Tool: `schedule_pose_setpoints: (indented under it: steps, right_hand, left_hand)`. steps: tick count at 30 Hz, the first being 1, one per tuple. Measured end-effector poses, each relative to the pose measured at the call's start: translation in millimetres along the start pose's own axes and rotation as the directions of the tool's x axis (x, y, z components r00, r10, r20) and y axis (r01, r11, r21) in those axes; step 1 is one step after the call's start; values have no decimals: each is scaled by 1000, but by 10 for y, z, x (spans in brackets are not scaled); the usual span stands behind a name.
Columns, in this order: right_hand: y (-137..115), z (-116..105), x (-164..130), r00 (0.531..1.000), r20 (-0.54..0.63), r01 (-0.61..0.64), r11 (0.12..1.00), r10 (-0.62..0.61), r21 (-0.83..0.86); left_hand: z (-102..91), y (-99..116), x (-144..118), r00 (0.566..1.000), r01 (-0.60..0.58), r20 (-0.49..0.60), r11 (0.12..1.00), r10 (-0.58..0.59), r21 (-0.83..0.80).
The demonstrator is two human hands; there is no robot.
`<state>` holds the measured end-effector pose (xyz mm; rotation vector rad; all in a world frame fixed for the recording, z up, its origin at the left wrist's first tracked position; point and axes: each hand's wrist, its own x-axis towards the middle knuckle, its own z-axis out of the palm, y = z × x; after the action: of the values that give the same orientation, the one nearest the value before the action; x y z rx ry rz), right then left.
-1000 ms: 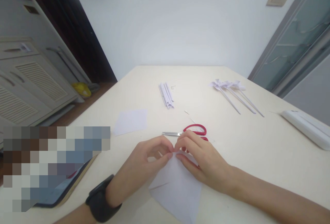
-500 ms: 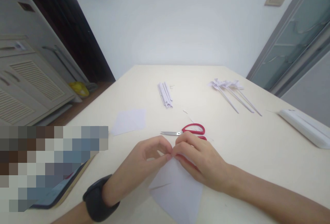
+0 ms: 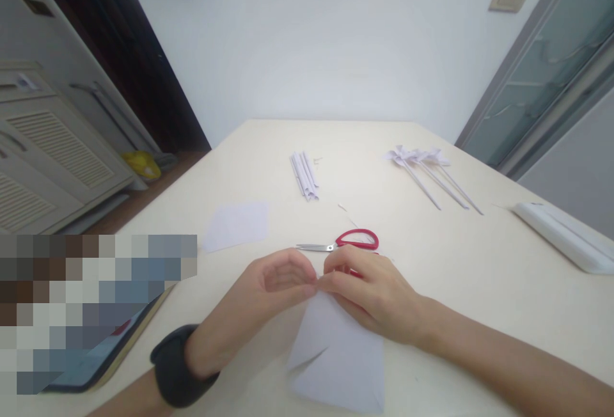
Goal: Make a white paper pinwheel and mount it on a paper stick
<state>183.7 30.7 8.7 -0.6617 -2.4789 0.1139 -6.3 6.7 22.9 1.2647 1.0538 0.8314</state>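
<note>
A white sheet of paper [image 3: 352,353] with a slit cut into its left side hangs from my fingertips over the table. My left hand [image 3: 275,289], with a black band on its wrist, pinches the paper's top corner between thumb and fingers. Against it, my right hand [image 3: 371,289] is closed on the same corner, its fingertips meeting the left ones. The exact fold at the pinch is hidden by my fingers. Just beyond the hands lie red-handled scissors [image 3: 357,238], blades pointing left, with one handle loop partly covered by my right hand.
Rolled paper sticks [image 3: 304,176] lie farther back. Several paper pinwheels [image 3: 417,158] on sticks rest at the back right. A flat paper piece [image 3: 237,226] lies left, near a tablet-like device [image 3: 103,356], largely pixelated. A long white object [image 3: 563,238] is at the right edge.
The paper has swung slightly to the right, and its slit gapes wider. Both hands keep their pinch at the corner, with the left fingers a little more rounded.
</note>
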Motion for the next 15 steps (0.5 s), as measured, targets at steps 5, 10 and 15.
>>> schedule_pose_setpoints:
  steps: [5, 10, 15]
  right_hand:
    - [23, 2, 14, 998, -37, 50, 999, -51, -7]
    - [41, 8, -5, 999, -18, 51, 999, -51, -6]
    - [26, -15, -2, 999, 52, -13, 994, 7, 112]
  left_hand:
    - [-49, -15, 1, 1000, 18, -21, 1000, -17, 25]
    - [-68, -23, 2, 1000, 0, -15, 999, 0, 52]
    - [-67, -62, 13, 999, -35, -3, 996, 35, 77]
